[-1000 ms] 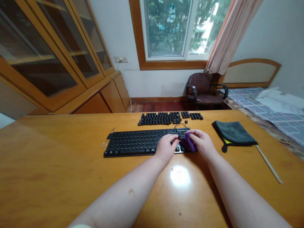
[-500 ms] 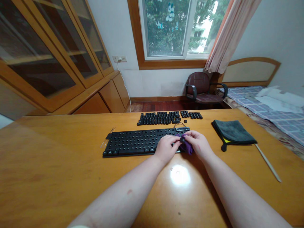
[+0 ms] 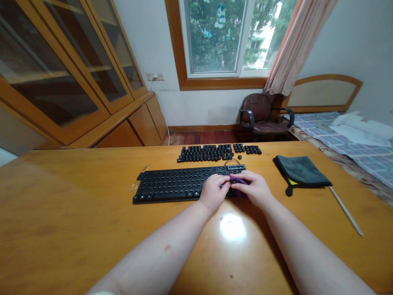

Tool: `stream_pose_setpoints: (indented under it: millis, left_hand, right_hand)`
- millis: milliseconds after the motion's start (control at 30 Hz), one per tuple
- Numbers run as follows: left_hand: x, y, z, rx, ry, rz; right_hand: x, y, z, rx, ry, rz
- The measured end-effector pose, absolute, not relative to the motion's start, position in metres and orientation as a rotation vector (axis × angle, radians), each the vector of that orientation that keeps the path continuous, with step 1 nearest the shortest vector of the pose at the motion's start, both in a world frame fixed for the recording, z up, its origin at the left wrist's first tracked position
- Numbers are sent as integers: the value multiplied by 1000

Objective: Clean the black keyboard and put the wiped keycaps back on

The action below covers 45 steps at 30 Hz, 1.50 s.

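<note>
A black keyboard base [image 3: 172, 184] with its caps taken off lies across the middle of the wooden table [image 3: 76, 213]. Rows of loose black keycaps [image 3: 208, 152] sit just behind it. My left hand [image 3: 213, 190] and my right hand [image 3: 253, 187] meet over the keyboard's right end, fingers curled together. A purple cloth [image 3: 238, 180] peeks out between them, mostly covered by my right hand. A small keycap seen in my fingers earlier is now hidden.
A folded dark grey cloth [image 3: 302, 171] lies to the right, with a thin pale stick [image 3: 346, 212] beside it. A small clear strip [image 3: 139, 179] lies left of the keyboard. Beyond the table stand a maroon chair [image 3: 260, 114], a bed and a glass-fronted cabinet.
My hands have closed together over the purple cloth. It showed widely a second ago and is now almost covered. The small black keycap pinched against it has dropped from sight.
</note>
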State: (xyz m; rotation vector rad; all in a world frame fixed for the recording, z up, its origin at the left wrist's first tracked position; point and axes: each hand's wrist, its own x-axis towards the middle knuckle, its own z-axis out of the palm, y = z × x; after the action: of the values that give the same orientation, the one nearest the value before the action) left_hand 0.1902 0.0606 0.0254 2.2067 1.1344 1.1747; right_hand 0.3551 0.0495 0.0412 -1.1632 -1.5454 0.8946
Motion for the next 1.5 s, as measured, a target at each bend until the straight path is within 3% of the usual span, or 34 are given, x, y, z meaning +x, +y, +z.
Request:
stream_pose_setpoints:
  millis: [867, 1500]
  left_hand:
    - [189, 62, 22, 2127, 1103, 1439]
    - [191, 59, 27, 2084, 1199, 1402]
  right_hand:
    - [347, 44, 39, -1183, -1555, 784]
    - [347, 41, 40, -1222, -1559, 643]
